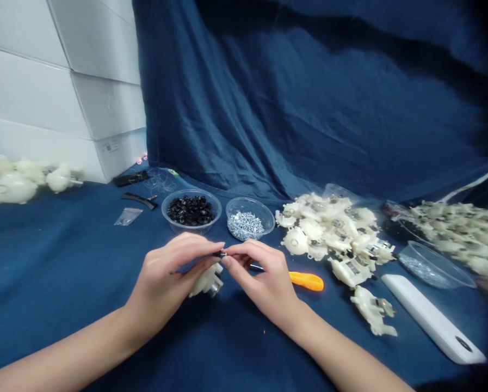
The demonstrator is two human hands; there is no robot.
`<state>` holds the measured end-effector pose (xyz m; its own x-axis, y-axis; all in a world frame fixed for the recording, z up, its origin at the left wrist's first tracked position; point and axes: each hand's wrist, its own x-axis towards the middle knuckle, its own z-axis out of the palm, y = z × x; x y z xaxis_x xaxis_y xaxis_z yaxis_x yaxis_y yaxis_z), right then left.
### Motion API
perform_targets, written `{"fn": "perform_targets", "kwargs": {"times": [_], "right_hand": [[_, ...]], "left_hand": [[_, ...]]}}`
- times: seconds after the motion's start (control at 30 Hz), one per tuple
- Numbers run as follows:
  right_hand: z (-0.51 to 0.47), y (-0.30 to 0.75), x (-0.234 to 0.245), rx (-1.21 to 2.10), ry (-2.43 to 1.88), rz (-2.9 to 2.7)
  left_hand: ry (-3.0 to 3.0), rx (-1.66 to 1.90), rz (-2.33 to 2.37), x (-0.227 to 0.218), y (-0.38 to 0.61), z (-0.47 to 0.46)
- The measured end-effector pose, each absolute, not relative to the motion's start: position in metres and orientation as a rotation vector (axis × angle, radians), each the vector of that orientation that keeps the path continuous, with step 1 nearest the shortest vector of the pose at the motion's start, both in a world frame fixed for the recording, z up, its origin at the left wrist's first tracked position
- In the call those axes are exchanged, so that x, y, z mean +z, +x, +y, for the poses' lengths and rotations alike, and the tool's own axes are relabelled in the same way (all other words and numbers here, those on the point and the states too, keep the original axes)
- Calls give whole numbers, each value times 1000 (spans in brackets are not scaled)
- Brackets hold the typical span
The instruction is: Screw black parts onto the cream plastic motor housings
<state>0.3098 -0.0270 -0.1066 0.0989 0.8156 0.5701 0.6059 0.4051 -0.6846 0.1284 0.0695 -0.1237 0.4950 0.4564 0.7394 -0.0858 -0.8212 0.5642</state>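
My left hand [172,277] is closed around a small cream plastic housing [207,280] with a metal part showing at its lower end. My right hand [260,277] pinches a tiny black and silver piece [220,254] at the housing's top, fingertips meeting those of the left hand. An orange-handled screwdriver [307,281] lies on the blue cloth just right of my right hand, its shaft partly hidden behind the fingers. Both hands hover low over the cloth in the middle.
Behind the hands stand a clear bowl of black parts [191,210] and a clear bowl of silver screws [249,219]. A heap of cream housings [333,228] lies right, another pile [459,231] farther right, a white bar [431,318], white boxes [64,87] left.
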Motion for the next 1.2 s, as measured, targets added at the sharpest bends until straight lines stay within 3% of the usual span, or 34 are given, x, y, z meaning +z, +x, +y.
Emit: {"fn": "perform_targets", "kwargs": {"times": [0.17,0.53,1.2], "right_hand": [[-26,312,-106,152,-1283,-1636],[-27,311,-101,369,-1397,-1557],[-28,309,-107,303,-1448,-1804]], "left_hand": [[2211,1326,285,-125,128,71],[2214,1340,281,-121,131,70],[2232,1328,217,-122,129,68]]}}
